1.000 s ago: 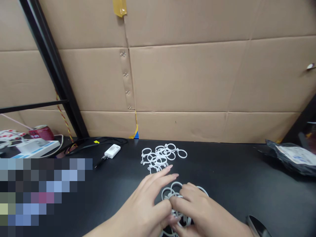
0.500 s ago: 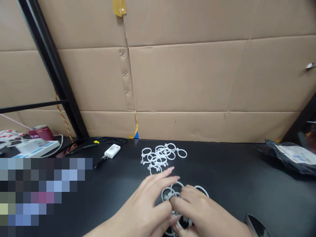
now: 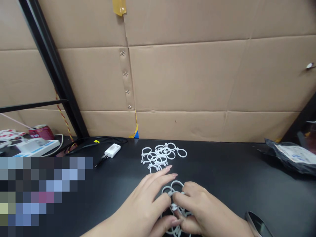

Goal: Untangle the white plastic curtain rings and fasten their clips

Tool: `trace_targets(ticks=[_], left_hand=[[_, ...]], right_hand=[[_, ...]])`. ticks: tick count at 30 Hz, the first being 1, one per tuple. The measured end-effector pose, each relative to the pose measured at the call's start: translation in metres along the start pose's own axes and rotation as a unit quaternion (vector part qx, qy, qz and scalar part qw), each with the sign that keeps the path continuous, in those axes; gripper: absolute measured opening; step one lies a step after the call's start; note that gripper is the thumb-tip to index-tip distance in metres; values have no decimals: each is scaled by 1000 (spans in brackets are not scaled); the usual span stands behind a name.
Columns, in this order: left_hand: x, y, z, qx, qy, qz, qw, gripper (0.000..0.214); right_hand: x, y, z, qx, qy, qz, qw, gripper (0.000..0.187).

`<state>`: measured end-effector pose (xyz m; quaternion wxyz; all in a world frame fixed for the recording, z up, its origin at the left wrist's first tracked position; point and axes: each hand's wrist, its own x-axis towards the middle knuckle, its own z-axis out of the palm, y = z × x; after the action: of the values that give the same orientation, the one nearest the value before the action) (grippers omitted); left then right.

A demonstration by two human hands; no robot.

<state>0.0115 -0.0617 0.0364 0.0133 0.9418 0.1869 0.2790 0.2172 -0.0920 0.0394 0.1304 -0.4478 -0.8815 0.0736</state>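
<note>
So your left hand [image 3: 148, 204] and right hand [image 3: 201, 204] are close together over the nearer white rings [image 3: 174, 207], low on the black desk [image 3: 234, 184]. On the left, your first finger is bent, the thumb sits below it with a gap between, and the other fingers reach out straight. On the right, your fingers are curled in. A small white end piece of a ring shows between your hands, but I can't tell if either grip is pinched on it (your own fingers block most of the view).

A looser pile of white rings [image 3: 161, 157], each with a little eyelet, lies just past your left fingertips.

As for stuff to read: the dark plastic package [image 3: 278, 153] over on the right has a white label [image 3: 297, 154] with print too blurry to make out. The dark red can [image 3: 41, 132] at far left has pale lettering, also unreadable. The white charger [image 3: 112, 150] left of the pile shows no markings I can read, and the power strip [image 3: 53, 144] near the can just has blue stripes. There's also a dark flat object [image 3: 259, 223] near your right wrist.
</note>
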Motion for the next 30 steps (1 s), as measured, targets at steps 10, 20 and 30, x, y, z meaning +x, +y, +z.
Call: trace_targets(ticks=[10, 20, 30], left_hand=[[-1, -3, 5, 18, 28, 8, 999, 19], [0, 0, 8, 56, 40, 23, 997, 20], [-3, 1, 6, 64, 40, 42, 996, 16]], right_hand=[[1, -10, -5, 42, -7, 56, 998, 13], [-3, -10, 1, 68, 11, 54, 996, 20], [-3, -13, -1, 78, -8, 20, 997, 9]])
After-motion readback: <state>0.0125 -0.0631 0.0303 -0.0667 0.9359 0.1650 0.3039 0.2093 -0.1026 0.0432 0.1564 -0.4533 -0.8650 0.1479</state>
